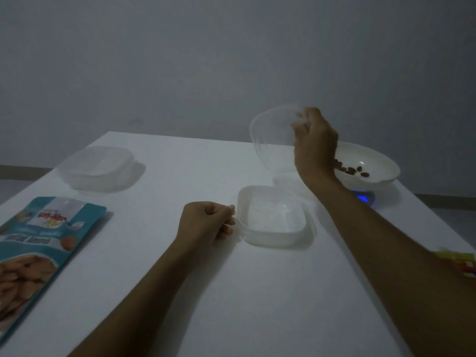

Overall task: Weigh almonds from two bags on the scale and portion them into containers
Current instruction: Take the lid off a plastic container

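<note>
Found right hand raised over the far side of the table, fingers curled over the top edge of a clear plastic piece held tilted on edge — lid or tub, cannot tell which. Found left hand curled tight at the left rim of the open container, seemingly pinching the lip to steady it. Located almonds in the white bowl, a small scatter only, bowl seated on the scale with a blue glow at its front. Noted open container apparently empty, just in front of the scale. Noted almond bag lying flat at the left edge, a stack of lidded containers beyond it, and a blurred bright packet at the right edge — contents unreadable.

Handling, as judged: thin plastic throughout, light and slightly flexible, liable to skid on the smooth top unless held. Best taken by the rim, thumb opposite fingers. Bowl better lifted at opposite rims and carried level; loose almonds likely to roll and spill on a quick tilt.
</note>
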{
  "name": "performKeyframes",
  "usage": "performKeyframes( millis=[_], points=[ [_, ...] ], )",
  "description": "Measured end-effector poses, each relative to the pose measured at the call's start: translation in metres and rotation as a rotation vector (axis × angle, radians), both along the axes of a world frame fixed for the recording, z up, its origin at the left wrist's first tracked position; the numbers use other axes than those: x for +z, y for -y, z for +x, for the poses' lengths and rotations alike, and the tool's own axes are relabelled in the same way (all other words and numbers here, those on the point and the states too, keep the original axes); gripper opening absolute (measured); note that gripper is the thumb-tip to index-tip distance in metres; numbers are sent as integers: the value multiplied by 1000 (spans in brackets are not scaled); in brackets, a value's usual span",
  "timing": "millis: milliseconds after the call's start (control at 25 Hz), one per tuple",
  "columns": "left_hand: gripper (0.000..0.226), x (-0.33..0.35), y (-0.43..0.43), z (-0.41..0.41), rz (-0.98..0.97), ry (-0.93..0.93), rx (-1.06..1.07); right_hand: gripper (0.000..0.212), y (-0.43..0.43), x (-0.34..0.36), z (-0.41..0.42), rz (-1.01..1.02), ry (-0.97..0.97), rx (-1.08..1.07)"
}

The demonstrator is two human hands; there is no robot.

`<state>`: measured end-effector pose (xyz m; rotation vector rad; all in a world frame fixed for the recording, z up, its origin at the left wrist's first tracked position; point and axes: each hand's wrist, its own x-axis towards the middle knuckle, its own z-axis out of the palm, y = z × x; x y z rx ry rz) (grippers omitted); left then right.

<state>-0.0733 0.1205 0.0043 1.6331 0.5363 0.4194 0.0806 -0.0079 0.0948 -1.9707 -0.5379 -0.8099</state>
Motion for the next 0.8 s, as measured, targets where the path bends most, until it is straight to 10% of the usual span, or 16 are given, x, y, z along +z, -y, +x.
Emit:
performKeyframes(
  millis=[320,800],
  points=[
    [26,-3,-2,2,12,-1,13,28,-36,-47,83,40,-866,63],
    [24,1,1,0,6,10,13,45,-38,-61,86,-547,-801,-245]
  ],
)
